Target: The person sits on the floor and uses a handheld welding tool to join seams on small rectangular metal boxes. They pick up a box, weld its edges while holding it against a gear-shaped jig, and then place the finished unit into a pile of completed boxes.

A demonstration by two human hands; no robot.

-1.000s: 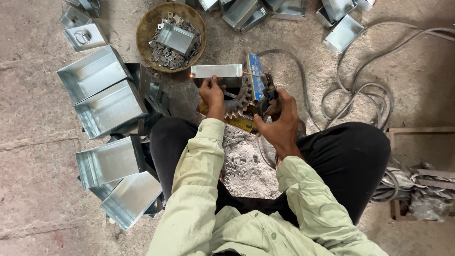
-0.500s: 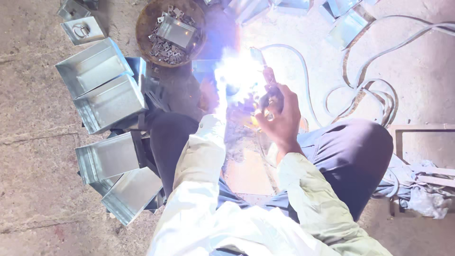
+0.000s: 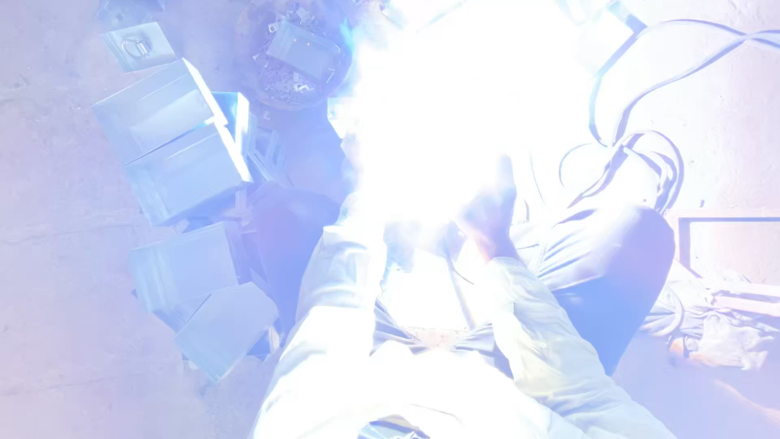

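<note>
A white-blue welding flash (image 3: 463, 106) fills the top centre and washes out the whole view. My right hand (image 3: 487, 215) shows only as a dim shape at the flash's lower edge. It looks closed around a dark welding holder (image 3: 505, 167) that rises into the glare. My left sleeve (image 3: 341, 268) runs up into the light, and the left hand and the metal piece it was on are hidden. I sit cross-legged on the floor in dark trousers (image 3: 617, 268).
Several open sheet-metal boxes (image 3: 183, 175) lie on the floor to my left. A round basket (image 3: 280, 85) of metal scraps stands at the top. Looped cables (image 3: 634, 154) trail at the right, near a wooden frame (image 3: 715, 215) and rags.
One second ago both hands held a small metal assembly in front of my knees. A flash then appeared there and has since grown, covering the hands and the work.
</note>
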